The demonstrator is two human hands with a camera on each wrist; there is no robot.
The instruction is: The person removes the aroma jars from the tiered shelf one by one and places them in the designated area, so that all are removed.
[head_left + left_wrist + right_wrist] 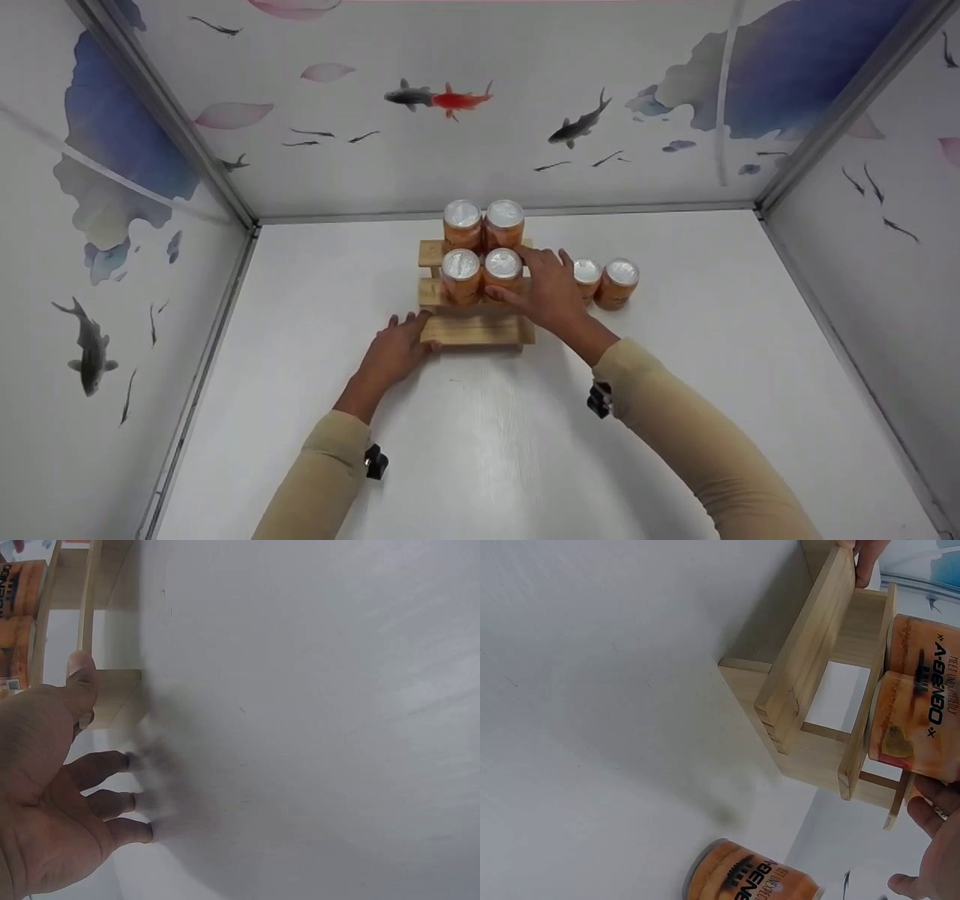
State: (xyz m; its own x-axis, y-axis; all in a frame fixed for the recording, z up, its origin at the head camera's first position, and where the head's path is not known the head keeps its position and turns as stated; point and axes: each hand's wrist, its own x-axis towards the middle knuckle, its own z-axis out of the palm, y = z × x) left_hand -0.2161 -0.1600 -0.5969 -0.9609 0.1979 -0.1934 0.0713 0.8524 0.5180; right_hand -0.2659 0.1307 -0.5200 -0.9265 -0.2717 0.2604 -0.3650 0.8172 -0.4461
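Observation:
A stepped wooden rack point(476, 331) stands on the white table. Orange cans with silver lids stand on it, two on the top step, among them the left one point(462, 225), and two on the middle step. Around the right can point(503, 265) of the middle step, my right hand point(556, 294) has its thumb in front and its fingers behind. My left hand point(394, 350) pinches the left end of the bottom step between thumb and forefinger; the other fingers spread beside it in the left wrist view. That bottom step carries no can.
Two more orange cans stand on the table right of the rack, the outer can point(618, 285) in full view and the inner can point(586, 273) partly behind my right hand. Printed panels point(487, 165) wall the table at the back and both sides.

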